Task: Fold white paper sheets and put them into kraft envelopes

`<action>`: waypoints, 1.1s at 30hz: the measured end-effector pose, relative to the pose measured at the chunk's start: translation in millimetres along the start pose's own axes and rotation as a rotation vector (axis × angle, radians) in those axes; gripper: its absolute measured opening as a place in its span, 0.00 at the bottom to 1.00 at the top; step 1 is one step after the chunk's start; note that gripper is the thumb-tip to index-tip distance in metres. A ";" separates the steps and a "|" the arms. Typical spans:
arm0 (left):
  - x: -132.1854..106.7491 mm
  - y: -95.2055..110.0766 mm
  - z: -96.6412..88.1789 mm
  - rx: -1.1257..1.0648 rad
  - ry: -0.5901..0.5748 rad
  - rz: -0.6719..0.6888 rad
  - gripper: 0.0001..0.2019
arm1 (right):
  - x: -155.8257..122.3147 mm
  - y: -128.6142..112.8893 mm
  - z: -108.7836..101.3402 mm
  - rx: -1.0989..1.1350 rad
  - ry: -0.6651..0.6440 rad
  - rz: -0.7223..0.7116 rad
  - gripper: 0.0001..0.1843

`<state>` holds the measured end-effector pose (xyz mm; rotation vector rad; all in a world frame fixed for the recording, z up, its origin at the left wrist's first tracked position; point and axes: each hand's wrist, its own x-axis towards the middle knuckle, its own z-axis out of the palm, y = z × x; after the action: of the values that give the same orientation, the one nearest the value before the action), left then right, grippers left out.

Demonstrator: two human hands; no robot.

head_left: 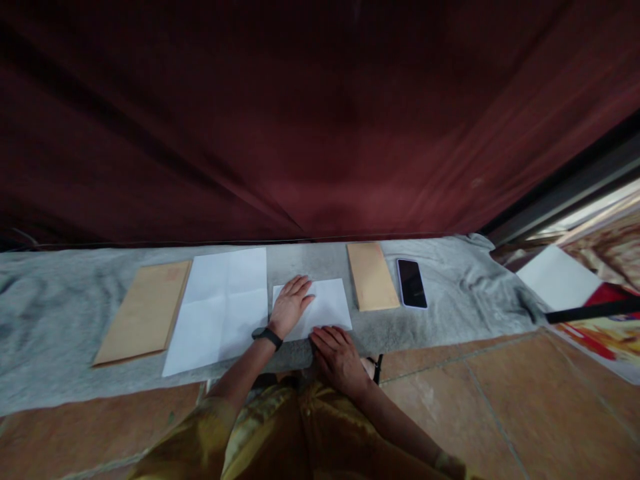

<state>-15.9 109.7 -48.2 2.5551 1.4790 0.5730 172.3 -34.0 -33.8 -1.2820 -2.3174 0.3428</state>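
Note:
A folded white sheet of paper [327, 303] lies on a grey cloth [60, 300] spread on the floor. My left hand [291, 303], with a black band on its wrist, lies flat on the sheet's left part, fingers stretched out. My right hand [336, 350] rests at the sheet's near edge, fingers bent down onto the fold. A larger unfolded white sheet [220, 310] lies just left of it.
A big brown envelope [145, 312] lies at the left, a narrow brown envelope [373, 275] and a dark phone [411, 283] at the right. A dark red curtain [300, 120] hangs behind. Brown floor tiles [500, 400] run along the near side; printed papers [600, 327] lie at far right.

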 end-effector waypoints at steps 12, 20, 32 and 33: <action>9.5 -3.4 5.0 -0.043 0.065 -0.093 0.21 | 0.1 -1.0 0.9 -0.012 -0.002 0.012 0.25; -38.9 25.9 -5.2 -0.026 0.069 -0.047 0.24 | -0.8 2.6 4.0 0.067 0.063 0.053 0.22; -60.7 43.0 -2.0 0.097 -0.026 -0.154 0.31 | 73.2 14.7 19.0 -0.023 0.059 0.083 0.26; -61.5 42.2 -1.2 0.100 -0.008 -0.171 0.31 | 72.7 16.6 21.0 -0.056 0.054 0.094 0.26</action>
<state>-9.8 35.4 -50.2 2.4648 1.7430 0.4756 140.5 36.5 -38.8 -1.4136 -2.2408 0.2718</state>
